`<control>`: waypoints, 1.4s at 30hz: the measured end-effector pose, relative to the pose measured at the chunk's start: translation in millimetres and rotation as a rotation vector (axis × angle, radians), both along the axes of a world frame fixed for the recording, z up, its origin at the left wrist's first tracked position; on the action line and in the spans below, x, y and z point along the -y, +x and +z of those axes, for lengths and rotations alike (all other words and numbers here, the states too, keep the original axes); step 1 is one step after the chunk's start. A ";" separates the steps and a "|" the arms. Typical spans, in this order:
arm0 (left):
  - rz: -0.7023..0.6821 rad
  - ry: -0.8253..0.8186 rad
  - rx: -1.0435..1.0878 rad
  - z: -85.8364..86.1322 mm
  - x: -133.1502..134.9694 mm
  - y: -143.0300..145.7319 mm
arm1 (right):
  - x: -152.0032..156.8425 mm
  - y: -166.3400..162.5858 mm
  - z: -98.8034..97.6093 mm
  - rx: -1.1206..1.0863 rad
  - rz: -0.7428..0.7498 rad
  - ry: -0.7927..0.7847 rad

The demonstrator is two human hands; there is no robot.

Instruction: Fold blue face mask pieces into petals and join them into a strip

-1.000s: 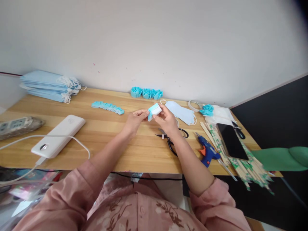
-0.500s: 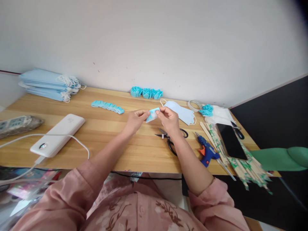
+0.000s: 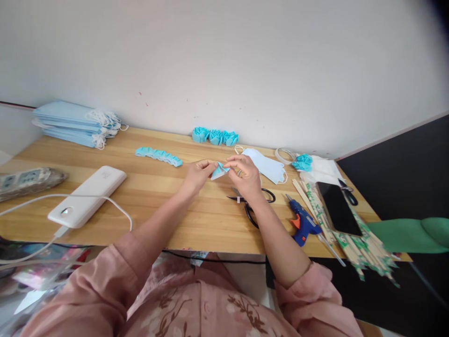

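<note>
A small piece of light blue mask fabric (image 3: 219, 172) is held up over the table, one corner folded. My left hand (image 3: 199, 177) pinches its left side between thumb and fingers. On the right side, my right hand (image 3: 245, 175) has its thumb against the fabric and its fingers bent over the fold. Scissors (image 3: 245, 200) with black handles lie beneath my right wrist, partly hidden by it. Behind my right hand rests a flat blue face mask (image 3: 264, 164). A pleated blue strip (image 3: 159, 156) lies to the left of my hands.
Three blue fabric flowers (image 3: 215, 136) stand by the wall, another flower (image 3: 302, 162) beside a tape roll (image 3: 285, 156). On the right are a blue glue gun (image 3: 302, 222), wrapped chopsticks (image 3: 365, 252) and a phone (image 3: 338, 208). Stacked masks (image 3: 70, 122) and a white power bank (image 3: 87, 196) occupy the left.
The fabric piece was flatter; its upper right corner is now folded over. My right fingers have lifted and shifted across it. The view has moved slightly.
</note>
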State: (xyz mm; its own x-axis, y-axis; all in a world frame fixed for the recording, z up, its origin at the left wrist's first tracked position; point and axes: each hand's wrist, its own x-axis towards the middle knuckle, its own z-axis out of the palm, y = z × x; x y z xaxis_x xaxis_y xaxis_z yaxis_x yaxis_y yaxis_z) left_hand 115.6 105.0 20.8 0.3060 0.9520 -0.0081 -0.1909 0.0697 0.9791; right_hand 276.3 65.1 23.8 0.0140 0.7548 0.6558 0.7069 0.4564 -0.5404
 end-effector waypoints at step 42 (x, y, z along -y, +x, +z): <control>-0.076 0.076 -0.068 -3.5 1.4 3.8 | -2.7 4.8 -7.0 -0.421 0.014 -0.290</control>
